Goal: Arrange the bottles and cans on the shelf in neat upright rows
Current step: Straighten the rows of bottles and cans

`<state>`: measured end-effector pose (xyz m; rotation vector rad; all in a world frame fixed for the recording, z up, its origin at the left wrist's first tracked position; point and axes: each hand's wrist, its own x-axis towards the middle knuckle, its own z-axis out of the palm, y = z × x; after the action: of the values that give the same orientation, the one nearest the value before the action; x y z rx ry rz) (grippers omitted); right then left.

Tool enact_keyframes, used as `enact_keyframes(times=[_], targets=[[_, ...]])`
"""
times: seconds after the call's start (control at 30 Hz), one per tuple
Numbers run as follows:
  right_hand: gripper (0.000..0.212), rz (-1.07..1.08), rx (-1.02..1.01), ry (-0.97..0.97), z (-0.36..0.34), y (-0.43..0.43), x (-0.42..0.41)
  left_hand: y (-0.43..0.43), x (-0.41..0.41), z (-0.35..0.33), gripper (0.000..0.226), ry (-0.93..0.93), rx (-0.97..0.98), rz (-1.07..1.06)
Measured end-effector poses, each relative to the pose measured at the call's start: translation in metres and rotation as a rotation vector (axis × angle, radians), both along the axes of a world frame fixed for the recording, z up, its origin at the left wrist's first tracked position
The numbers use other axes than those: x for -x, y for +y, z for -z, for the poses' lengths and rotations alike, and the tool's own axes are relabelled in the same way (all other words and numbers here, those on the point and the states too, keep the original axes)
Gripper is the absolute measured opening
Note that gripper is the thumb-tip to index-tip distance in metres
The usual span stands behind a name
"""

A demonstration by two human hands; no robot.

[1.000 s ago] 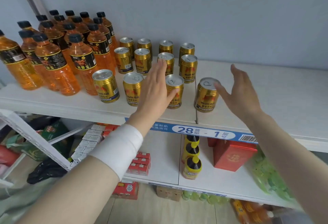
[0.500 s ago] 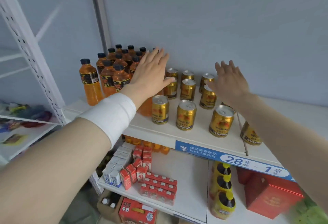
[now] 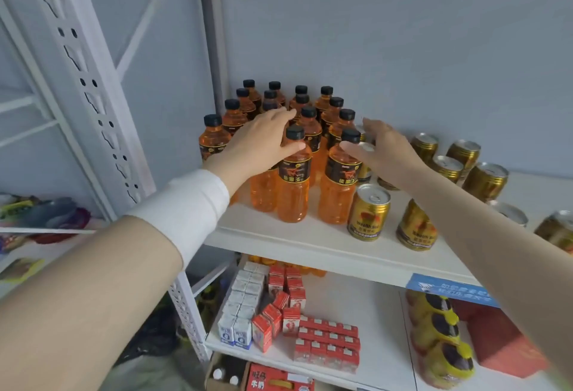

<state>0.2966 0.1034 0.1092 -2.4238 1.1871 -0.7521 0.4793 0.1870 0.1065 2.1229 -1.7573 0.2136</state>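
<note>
Two hands mid-frame, fingers straight, gripped nothing: left hand [image 3: 260, 145] touched the neck of a front bottle [image 3: 293, 192], right hand [image 3: 387, 151] touched the next bottle [image 3: 338, 195], cans [image 3: 368, 212] lower right.

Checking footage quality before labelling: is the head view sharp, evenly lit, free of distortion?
Head view: soft even light; wide-angle distortion bends the white perforated shelf upright; gold drink cans at the right edge blur; front orange plastic bottles look sharp.
</note>
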Motion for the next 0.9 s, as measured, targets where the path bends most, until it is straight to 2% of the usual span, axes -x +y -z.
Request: enact_keyframes(times=[0.07, 0.17, 0.3, 0.37, 0.43, 0.5, 0.57, 0.7, 0.9], targets=[[0.058, 0.01, -0.081, -0.023, 0.003, -0.007, -0.003, -0.013, -0.004, 0.004, 0.069, 0.099, -0.006, 0.049], [0.071, 0.03, -0.14, 0.013, 0.014, -0.022, -0.005, -0.026, -0.008, 0.009, 0.072, 0.23, -0.018, 0.09], [0.091, 0.034, -0.185, 0.078, 0.031, -0.035, -0.006, -0.025, -0.012, 0.014, 0.094, 0.35, -0.034, 0.106], [0.1, 0.09, -0.142, 0.085, 0.037, -0.035, -0.001, -0.018, -0.012, 0.016, 0.102, 0.407, 0.042, 0.1], [0.1, 0.166, -0.067, -0.018, 0.044, -0.027, 0.008, -0.005, -0.006, 0.025, 0.096, 0.438, 0.213, 0.057], [0.089, 0.228, 0.016, -0.246, 0.061, -0.004, 0.017, 0.012, 0.006, 0.045, 0.082, 0.482, 0.398, -0.006], [0.081, 0.26, 0.084, -0.369, 0.083, 0.021, 0.013, 0.019, 0.016, 0.069, 0.075, 0.523, 0.467, -0.046], [0.086, 0.374, 0.191, -0.219, 0.108, 0.02, -0.011, 0.001, 0.019, 0.098, 0.081, 0.577, 0.439, -0.122], [0.095, 0.416, 0.009, -0.083, 0.093, -0.015, -0.022, -0.015, 0.021, 0.1, 0.088, 0.531, 0.481, -0.147]])
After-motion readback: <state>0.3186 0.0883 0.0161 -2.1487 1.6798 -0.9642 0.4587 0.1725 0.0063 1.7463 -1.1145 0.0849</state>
